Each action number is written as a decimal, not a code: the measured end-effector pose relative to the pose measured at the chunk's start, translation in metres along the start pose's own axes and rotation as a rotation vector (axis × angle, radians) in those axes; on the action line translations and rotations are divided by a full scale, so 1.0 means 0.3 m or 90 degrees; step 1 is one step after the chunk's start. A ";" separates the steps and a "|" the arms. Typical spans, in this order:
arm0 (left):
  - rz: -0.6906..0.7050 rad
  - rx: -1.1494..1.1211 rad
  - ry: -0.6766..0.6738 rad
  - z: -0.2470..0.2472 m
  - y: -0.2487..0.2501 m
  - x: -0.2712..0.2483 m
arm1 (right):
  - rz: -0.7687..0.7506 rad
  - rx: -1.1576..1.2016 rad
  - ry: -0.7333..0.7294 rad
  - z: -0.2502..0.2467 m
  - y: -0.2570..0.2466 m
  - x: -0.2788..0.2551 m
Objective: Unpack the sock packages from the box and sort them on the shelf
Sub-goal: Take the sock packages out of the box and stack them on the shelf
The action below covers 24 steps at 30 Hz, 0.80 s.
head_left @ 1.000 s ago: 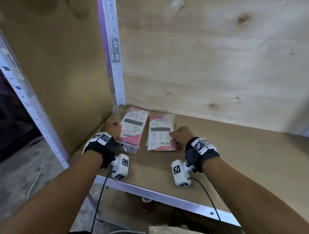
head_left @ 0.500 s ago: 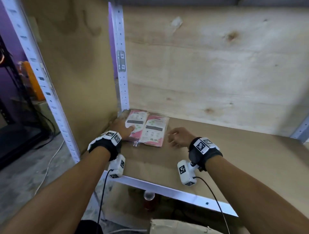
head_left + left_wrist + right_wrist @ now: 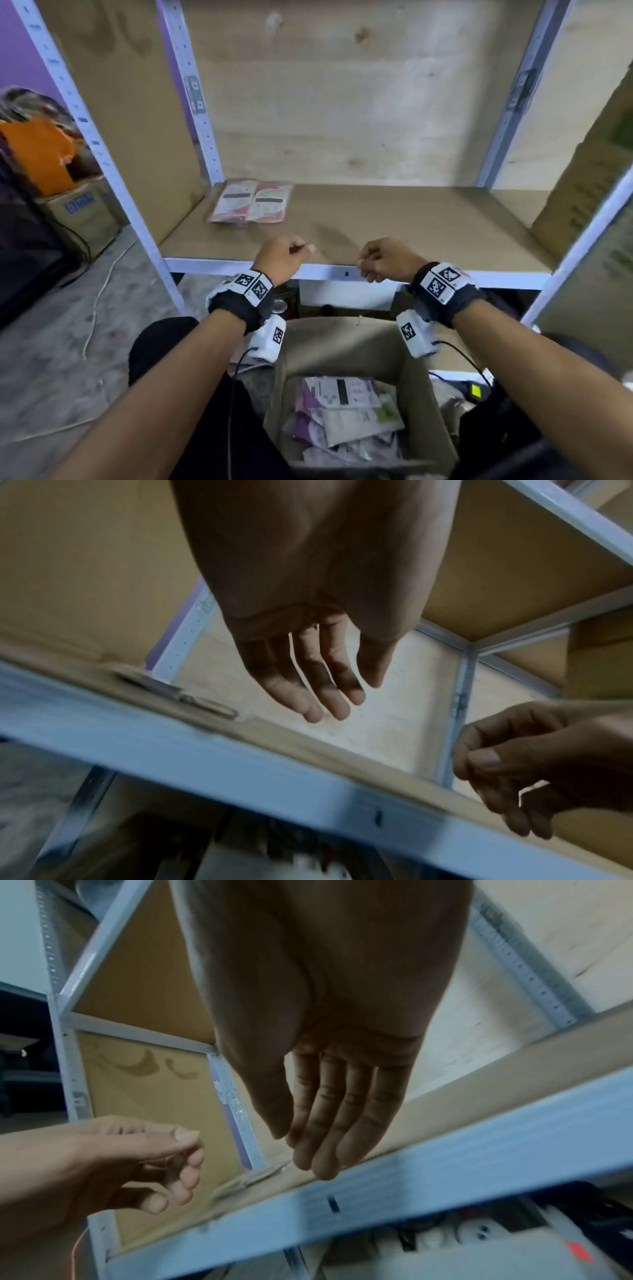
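Both hands had drawn back from the two flat pink-and-white sock packages (image 3: 251, 205) left side by side in the far-left shelf (image 3: 411, 236) corner — left hand (image 3: 278, 257) and right hand (image 3: 388, 259) hung empty, fingers relaxed, above the brown cardboard box (image 3: 346, 346) — likely heading for more.

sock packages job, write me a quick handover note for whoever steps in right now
Left hand: holds nothing, fingers relaxed, over the shelf's front edge.
Right hand: holds nothing, fingers loosely curled, over the same edge.
Two pink sock packages lie flat side by side at the back left corner of the shelf board.
The cardboard box stands open on the floor below the hands, with a pile of sock packages inside, purple and green among them.
Done: two placed.
Left: empty the box and sort the rest on the shelf.
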<state>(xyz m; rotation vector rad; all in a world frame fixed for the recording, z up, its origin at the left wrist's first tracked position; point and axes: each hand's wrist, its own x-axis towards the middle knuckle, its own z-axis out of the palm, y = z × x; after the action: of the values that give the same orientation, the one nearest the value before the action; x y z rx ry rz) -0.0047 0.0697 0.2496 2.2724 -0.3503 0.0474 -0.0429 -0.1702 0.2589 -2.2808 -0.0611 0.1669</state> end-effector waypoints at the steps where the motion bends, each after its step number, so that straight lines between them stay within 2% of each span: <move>1: -0.009 -0.004 -0.016 0.045 0.003 -0.045 | 0.006 -0.014 -0.004 0.013 0.037 -0.047; 4: -0.048 -0.022 -0.101 0.183 -0.036 -0.137 | 0.037 -0.058 -0.018 0.061 0.149 -0.139; 8: -0.119 -0.038 -0.204 0.348 -0.135 -0.186 | 0.071 -0.079 -0.056 0.148 0.273 -0.172; 14: -0.202 0.057 -0.308 0.568 -0.280 -0.199 | 0.151 -0.099 -0.118 0.307 0.466 -0.102; 16: -0.200 0.155 -0.368 0.636 -0.348 -0.183 | 0.190 -0.109 -0.171 0.378 0.537 -0.063; 17: -0.247 0.155 -0.429 0.737 -0.436 -0.145 | 0.234 -0.095 -0.232 0.445 0.636 0.013; 19: -0.302 0.129 -0.465 0.750 -0.455 -0.182 | 0.251 -0.096 -0.292 0.509 0.660 -0.003; 20: -0.342 0.114 -0.471 0.780 -0.500 -0.161 | 0.260 -0.094 -0.319 0.554 0.697 0.055; 24: -0.341 0.120 -0.446 0.796 -0.516 -0.155 | 0.217 -0.227 -0.258 0.602 0.723 0.069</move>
<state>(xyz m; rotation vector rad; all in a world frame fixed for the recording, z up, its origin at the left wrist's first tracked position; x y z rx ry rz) -0.0272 0.0006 -0.0293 2.4347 -0.0771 -1.0430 -0.0501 -0.1753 -0.0240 -2.5606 0.0965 0.8560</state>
